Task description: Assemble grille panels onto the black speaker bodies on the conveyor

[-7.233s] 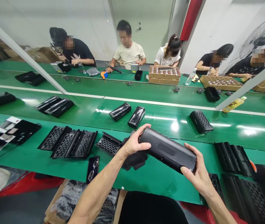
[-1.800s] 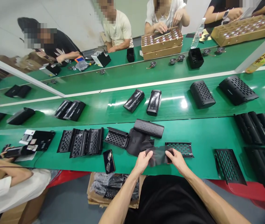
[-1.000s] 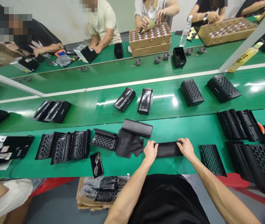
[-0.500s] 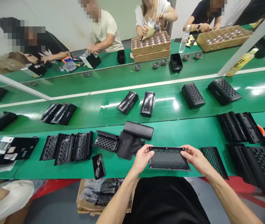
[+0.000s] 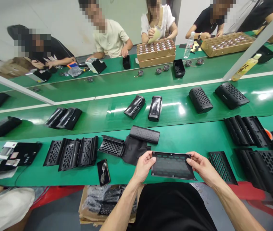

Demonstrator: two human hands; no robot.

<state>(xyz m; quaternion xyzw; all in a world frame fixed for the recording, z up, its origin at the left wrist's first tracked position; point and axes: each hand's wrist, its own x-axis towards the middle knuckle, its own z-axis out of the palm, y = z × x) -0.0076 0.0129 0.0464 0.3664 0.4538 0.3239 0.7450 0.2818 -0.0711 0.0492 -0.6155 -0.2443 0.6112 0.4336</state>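
Observation:
I hold a flat black grille panel [image 5: 173,165] lined with dark mesh cloth, level above the near edge of the green bench [image 5: 186,141]. My left hand [image 5: 143,166] grips its left end, fingers curled over the edge. My right hand [image 5: 202,166] grips its right end the same way. Just beyond my left hand lie a pile of black cloth pieces [image 5: 134,149] and a black speaker shell [image 5: 144,134].
Rows of black perforated grilles [image 5: 71,153] lie left, more grilles [image 5: 247,130] right, one grille [image 5: 221,166] beside my right hand. Glasses on a phone [image 5: 103,167] rest near the edge. Speaker housings [image 5: 200,99] ride the conveyor. Several people work across it.
Since 7.2 s ago I set the speaker shell down. I took cloth, pressed it onto a grille on the bench, then lifted the panel toward me; it now sits slightly lower.

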